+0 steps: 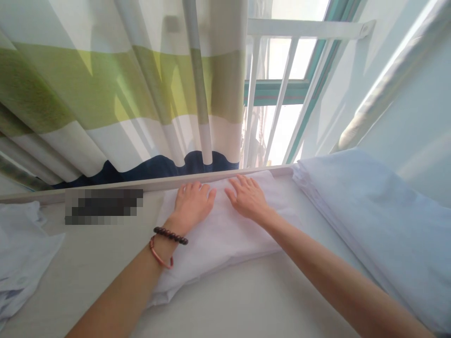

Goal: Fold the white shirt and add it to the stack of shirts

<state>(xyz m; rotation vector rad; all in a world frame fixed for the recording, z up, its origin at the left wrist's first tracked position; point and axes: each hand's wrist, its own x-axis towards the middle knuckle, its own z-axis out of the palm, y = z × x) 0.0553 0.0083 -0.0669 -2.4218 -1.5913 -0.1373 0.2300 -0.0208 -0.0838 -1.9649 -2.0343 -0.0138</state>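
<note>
A folded white cloth (225, 239) lies on the pale surface in front of me, its far edge close to the raised rim. My left hand (193, 204) rests palm down on the cloth's far left part, fingers stretched out. To its right, my right hand (246, 197) also lies flat on the cloth with the fingers spread. A small gap separates the two thumbs. Dark beads and a reddish cord circle my left wrist. The cloth's near edge is a little wrinkled, and its layers show at the lower left corner.
A larger stack of folded white fabric (373, 211) lies to the right. At the left edge is a crumpled white garment (24, 258). A dark, pixelated object (104, 206) sits near the rim (169, 180). Beyond hang a green-and-white curtain (141, 89) and a white railing (306, 29) before a window.
</note>
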